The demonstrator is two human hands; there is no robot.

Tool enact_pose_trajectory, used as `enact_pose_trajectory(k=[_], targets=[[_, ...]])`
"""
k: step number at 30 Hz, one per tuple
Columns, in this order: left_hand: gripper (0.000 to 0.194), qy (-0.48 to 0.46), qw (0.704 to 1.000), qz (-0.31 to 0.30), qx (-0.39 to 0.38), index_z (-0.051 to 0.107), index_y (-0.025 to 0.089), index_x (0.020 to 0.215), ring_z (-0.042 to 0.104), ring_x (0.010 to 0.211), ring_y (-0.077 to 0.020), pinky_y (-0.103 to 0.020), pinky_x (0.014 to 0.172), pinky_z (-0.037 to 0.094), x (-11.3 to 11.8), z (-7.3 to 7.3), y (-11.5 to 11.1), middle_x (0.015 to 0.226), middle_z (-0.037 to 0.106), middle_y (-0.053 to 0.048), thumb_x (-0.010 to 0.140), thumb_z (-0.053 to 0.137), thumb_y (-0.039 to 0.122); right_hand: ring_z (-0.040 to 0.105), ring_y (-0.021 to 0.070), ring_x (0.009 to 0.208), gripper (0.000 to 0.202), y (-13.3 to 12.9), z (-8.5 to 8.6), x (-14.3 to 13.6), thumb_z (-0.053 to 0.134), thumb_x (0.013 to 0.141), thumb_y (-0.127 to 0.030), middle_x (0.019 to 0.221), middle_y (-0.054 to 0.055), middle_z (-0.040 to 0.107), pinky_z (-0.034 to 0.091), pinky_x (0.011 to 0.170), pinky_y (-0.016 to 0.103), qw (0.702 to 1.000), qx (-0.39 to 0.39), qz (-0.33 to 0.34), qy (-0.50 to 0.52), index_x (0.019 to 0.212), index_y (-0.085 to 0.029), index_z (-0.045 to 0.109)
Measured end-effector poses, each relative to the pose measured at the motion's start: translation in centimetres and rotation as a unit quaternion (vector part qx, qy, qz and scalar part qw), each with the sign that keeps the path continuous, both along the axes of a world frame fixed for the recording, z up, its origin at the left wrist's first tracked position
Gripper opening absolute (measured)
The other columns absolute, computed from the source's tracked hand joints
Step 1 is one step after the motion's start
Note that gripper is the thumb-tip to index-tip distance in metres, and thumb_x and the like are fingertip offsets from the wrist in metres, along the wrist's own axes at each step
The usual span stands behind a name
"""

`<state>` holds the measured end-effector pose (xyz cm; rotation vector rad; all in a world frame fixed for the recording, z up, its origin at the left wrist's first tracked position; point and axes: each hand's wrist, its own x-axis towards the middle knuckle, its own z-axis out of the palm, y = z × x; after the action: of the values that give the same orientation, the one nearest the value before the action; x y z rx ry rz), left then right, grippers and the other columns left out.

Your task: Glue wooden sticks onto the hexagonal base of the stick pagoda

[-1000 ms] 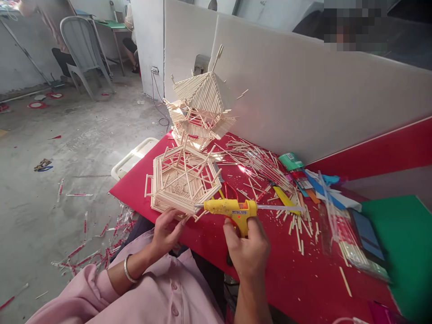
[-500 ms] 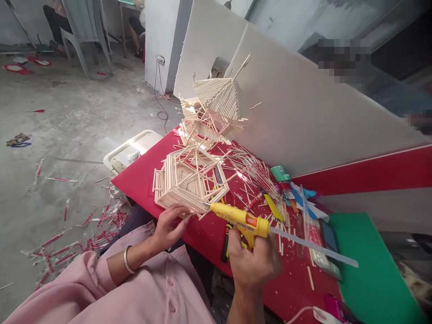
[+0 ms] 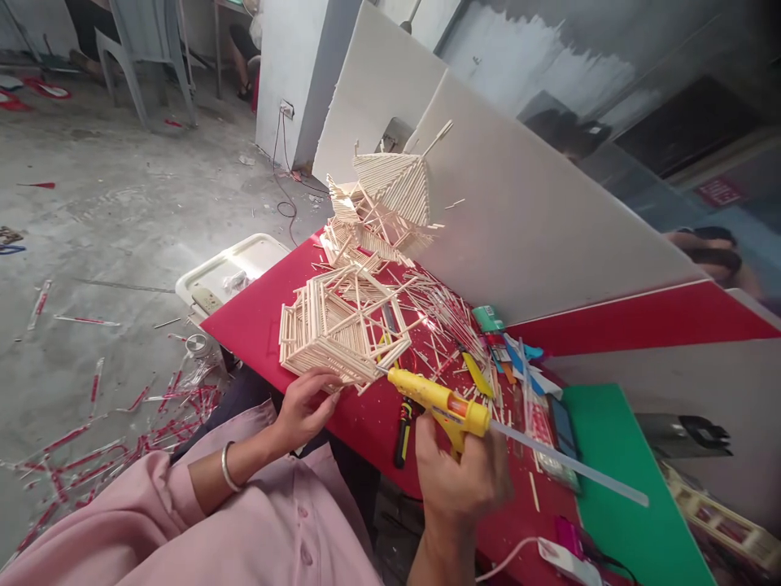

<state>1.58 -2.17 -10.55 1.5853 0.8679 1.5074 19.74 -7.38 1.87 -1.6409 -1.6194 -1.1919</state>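
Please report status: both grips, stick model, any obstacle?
Left grip at near edge of stick model. Right grip around glue gun, nozzle at model. Loose sticks beyond.

No word or number can be read for certain. Just above the fingers (image 3: 476, 457) of the right hand (image 3: 460, 480), the yellow glue gun (image 3: 427, 392) carries a label (image 3: 447, 415) of small dark print, too blurred to make out. Beyond the fingertips, a green tub (image 3: 486, 318) bears pale marks, too small to read. Far beyond them and rightward, a red sign (image 3: 720, 191) shows light lettering, likewise illegible.
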Motion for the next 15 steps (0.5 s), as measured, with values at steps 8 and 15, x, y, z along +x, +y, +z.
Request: enact_pose_trajectory(k=[8,15], targets=[[0.017,0.019,1.0,0.002,0.001,0.068,0.018,0.102,0.067,0.095,-0.0212,-0.035,0.083,0.056,-0.01,0.15,-0.01,0.099,0.071,-0.011,0.09,0.055,0.02,0.061,0.0181,0.055,0.018,0.59,-0.51,-0.21,0.074,0.072,-0.024,0.065,0.004,0.063,0.05,0.054,0.029,0.999,-0.013,0.018,0.029,0.089,-0.02,0.069],[0.015,0.034,0.999,0.01,0.009,0.068,0.018,0.099,0.068,0.092,-0.0208,-0.034,0.081,0.056,0.06,0.19,0.08,0.097,0.071,-0.01,0.089,0.056,0.018,0.06,0.0175,0.054,0.02,0.89,-0.38,0.16,0.073,0.072,-0.022,0.064,0.003,0.062,0.049,0.052,0.028,0.999,-0.007,0.039,0.029,0.091,-0.019,0.066]])
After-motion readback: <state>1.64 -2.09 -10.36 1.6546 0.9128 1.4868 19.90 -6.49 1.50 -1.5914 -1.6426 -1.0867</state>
